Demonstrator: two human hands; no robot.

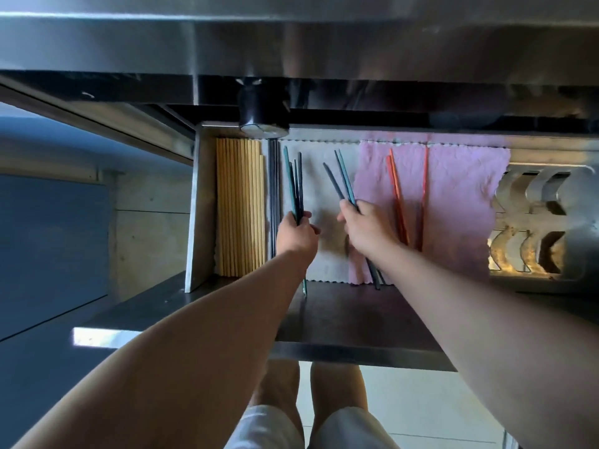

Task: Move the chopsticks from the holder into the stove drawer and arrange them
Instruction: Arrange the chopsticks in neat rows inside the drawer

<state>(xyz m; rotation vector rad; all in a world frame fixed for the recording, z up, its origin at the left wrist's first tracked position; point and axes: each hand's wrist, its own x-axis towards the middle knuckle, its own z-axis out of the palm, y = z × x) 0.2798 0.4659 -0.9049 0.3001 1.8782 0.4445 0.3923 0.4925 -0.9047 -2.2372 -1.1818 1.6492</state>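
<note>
The stove drawer (356, 322) stands pulled out below the stove front. Its floor is lined with a grey cloth (321, 176) and a pink cloth (453, 189). My left hand (296, 234) grips a bunch of dark and teal chopsticks (295, 183) over the grey cloth. My right hand (364, 228) grips a second bunch of dark and teal chopsticks (342, 179), fanned out toward the back. Wooden chopsticks (240, 205) lie in a neat row at the drawer's left end, with dark chopsticks (274, 196) laid straight beside them. Red chopsticks (408, 196) lie loose on the pink cloth.
A black stove knob (263, 111) juts out above the drawer's back edge. A metal rack with wavy slots (538, 222) fills the drawer's right end. A blue cabinet front (48, 247) is at the left. My legs and a tiled floor show below the drawer.
</note>
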